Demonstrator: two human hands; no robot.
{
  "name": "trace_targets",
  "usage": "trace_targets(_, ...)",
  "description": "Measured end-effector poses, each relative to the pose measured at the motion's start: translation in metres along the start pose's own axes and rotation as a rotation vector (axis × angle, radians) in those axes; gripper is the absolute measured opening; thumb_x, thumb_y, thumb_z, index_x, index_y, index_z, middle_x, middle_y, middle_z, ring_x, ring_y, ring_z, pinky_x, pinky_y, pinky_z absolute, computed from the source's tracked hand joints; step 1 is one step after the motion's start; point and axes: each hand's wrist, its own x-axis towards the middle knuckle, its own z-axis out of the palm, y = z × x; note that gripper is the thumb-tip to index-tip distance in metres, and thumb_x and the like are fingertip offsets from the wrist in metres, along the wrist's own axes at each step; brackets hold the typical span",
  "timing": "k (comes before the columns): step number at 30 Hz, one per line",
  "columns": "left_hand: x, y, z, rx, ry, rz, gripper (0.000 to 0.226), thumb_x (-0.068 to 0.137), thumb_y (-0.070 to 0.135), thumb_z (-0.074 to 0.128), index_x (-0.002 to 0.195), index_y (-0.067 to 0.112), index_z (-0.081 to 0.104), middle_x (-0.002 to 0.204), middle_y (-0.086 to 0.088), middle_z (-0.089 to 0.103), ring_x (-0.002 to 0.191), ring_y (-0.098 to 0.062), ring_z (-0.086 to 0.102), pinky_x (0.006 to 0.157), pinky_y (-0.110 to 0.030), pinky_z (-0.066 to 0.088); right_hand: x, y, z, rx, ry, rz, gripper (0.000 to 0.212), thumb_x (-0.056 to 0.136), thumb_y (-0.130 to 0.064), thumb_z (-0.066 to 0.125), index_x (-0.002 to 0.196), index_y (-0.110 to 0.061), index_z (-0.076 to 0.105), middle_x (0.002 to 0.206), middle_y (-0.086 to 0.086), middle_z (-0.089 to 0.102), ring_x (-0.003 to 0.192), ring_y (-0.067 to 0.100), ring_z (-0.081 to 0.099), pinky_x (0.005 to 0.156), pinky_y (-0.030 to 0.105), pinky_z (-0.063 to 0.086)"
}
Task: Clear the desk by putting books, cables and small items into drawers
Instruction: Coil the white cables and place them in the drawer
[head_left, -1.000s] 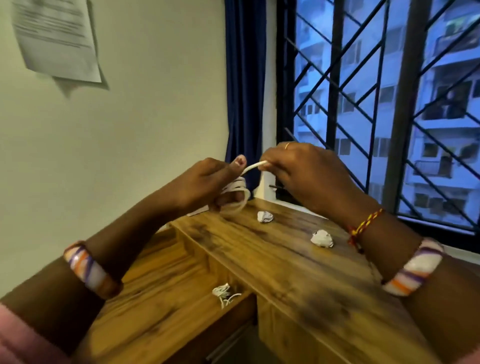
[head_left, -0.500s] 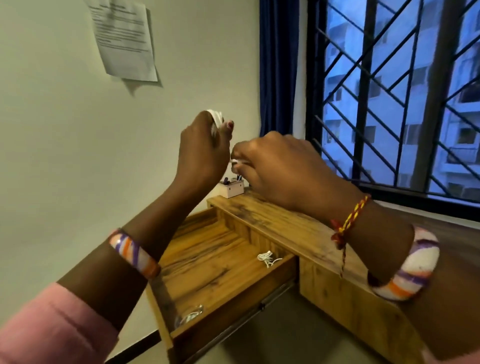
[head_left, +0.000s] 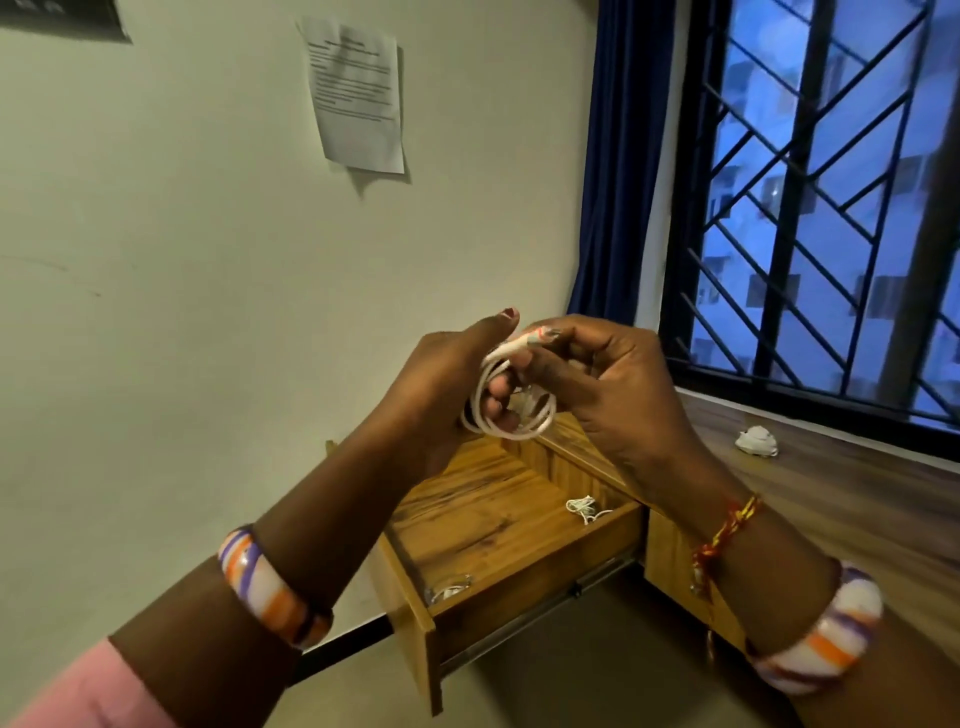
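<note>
Cable (head_left: 511, 410) (white, coiled) held between left hand (head_left: 447, 384) and right hand (head_left: 597, 379).

A wooden bench (head_left: 841, 499) is running along under the barred window, its dark, streaked grain showing across the top. A small crumpled white wad (head_left: 756, 441) is lying on that top near the window side, well apart from the bench's front edge. An open wooden drawer (head_left: 519, 577) is standing pulled out from the bench's left end, toward the wall. A small tangle of thin white cord (head_left: 584, 508) is resting on the drawer floor just beside the bench front, and something small and shiny (head_left: 448, 590), too blurred to name, is lying at the drawer's near corner.
</note>
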Motion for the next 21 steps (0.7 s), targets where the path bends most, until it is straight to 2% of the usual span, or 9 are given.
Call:
trace_targets(2, -0.005, -0.002, 0.002, -0.084, 0.102, -0.027, 0.044, 0.09, 0.034, 0.053, 0.053, 0.015, 0.065, 0.037, 0.004, 0.047, 0.031, -0.006, 0.043, 0.036, -0.017, 0.038, -0.001, 0.0, 0.01, -0.079, 0.022, -0.039, 0.017, 0.081, -0.009, 0.065, 0.091, -0.022, 0.068, 0.084, -0.013, 0.068, 0.085, 0.002, 0.066, 0.072, 0.017, 0.053)
trace_targets(5, -0.01, -0.004, 0.002, -0.113, 0.221, -0.016, 0.026, 0.091, 0.026, 0.051, 0.074, 0.014, 0.067, 0.052, 0.0, 0.061, 0.043, -0.009, 0.056, 0.038, -0.017, 0.04, -0.007, 0.003, 0.022, -0.137, -0.053, -0.018, 0.021, 0.085, -0.013, 0.061, 0.099, -0.028, 0.063, 0.099, -0.008, 0.067, 0.1, 0.008, 0.062, 0.083, 0.026, 0.055)
trace_targets(8, -0.011, -0.004, -0.004, -0.137, 0.237, -0.041, 0.032, 0.092, 0.026, 0.049, 0.066, 0.014, 0.063, 0.047, 0.002, 0.056, 0.043, -0.009, 0.053, 0.042, -0.02, 0.04, -0.01, 0.005, 0.031, -0.076, -0.096, 0.021, 0.024, 0.086, -0.017, 0.06, 0.104, -0.031, 0.063, 0.108, -0.006, 0.067, 0.107, 0.01, 0.06, 0.088, 0.029, 0.053)
trace_targets(11, -0.011, -0.009, -0.008, 0.097, 0.265, 0.052, 0.043, 0.096, 0.037, 0.042, 0.062, 0.016, 0.058, 0.036, 0.009, 0.046, 0.032, -0.003, 0.045, 0.036, -0.017, 0.038, -0.008, 0.007, 0.035, 0.103, -0.009, 0.124, 0.019, 0.076, -0.033, 0.06, 0.093, -0.031, 0.068, 0.091, -0.012, 0.072, 0.098, 0.008, 0.065, 0.089, 0.035, 0.053)
trace_targets(13, -0.009, -0.014, -0.011, 0.247, 0.263, 0.233, 0.046, 0.097, 0.041, 0.035, 0.068, 0.016, 0.061, 0.037, 0.009, 0.05, 0.036, 0.0, 0.047, 0.039, -0.016, 0.04, -0.003, 0.012, 0.039, 0.224, 0.017, 0.229, 0.021, 0.074, -0.037, 0.058, 0.091, -0.029, 0.069, 0.096, -0.003, 0.071, 0.102, 0.018, 0.064, 0.093, 0.048, 0.05)
trace_targets(15, -0.005, -0.016, -0.014, 0.335, 0.183, 0.377, 0.043, 0.097, 0.037, 0.031, 0.086, 0.013, 0.064, 0.044, 0.011, 0.055, 0.043, 0.002, 0.052, 0.045, -0.013, 0.042, 0.004, 0.017, 0.042, 0.303, 0.069, 0.294, 0.014, 0.083, -0.031, 0.057, 0.091, -0.03, 0.068, 0.103, 0.002, 0.069, 0.108, 0.024, 0.061, 0.097, 0.053, 0.047)
trace_targets(18, 0.007, -0.02, -0.018, 0.544, 0.0, 0.465, 0.025, 0.094, 0.026, 0.04, 0.098, 0.011, 0.059, 0.064, 0.016, 0.058, 0.06, 0.001, 0.056, 0.055, -0.01, 0.044, 0.018, 0.029, 0.038, 0.343, 0.159, 0.298, 0.017, 0.089, -0.023, 0.053, 0.087, -0.031, 0.068, 0.093, -0.01, 0.068, 0.104, 0.015, 0.06, 0.095, 0.049, 0.049)
trace_targets(19, 0.012, -0.021, -0.02, 0.654, -0.018, 0.5, 0.016, 0.093, 0.022, 0.046, 0.1, 0.012, 0.057, 0.073, 0.017, 0.057, 0.065, 0.0, 0.056, 0.059, -0.01, 0.045, 0.022, 0.032, 0.035, 0.338, 0.173, 0.284, 0.017, 0.089, -0.023, 0.054, 0.086, -0.031, 0.068, 0.091, -0.011, 0.068, 0.101, 0.014, 0.061, 0.093, 0.045, 0.052)
trace_targets(21, 0.026, -0.023, -0.02, 0.914, 0.022, 0.645, 0.02, 0.091, 0.014, 0.054, 0.11, 0.01, 0.057, 0.088, 0.013, 0.056, 0.071, 0.004, 0.051, 0.065, -0.003, 0.041, 0.031, 0.04, 0.025, 0.32, 0.196, 0.239, 0.015, 0.088, -0.023, 0.055, 0.085, -0.03, 0.069, 0.087, -0.009, 0.07, 0.097, 0.015, 0.065, 0.086, 0.036, 0.056)
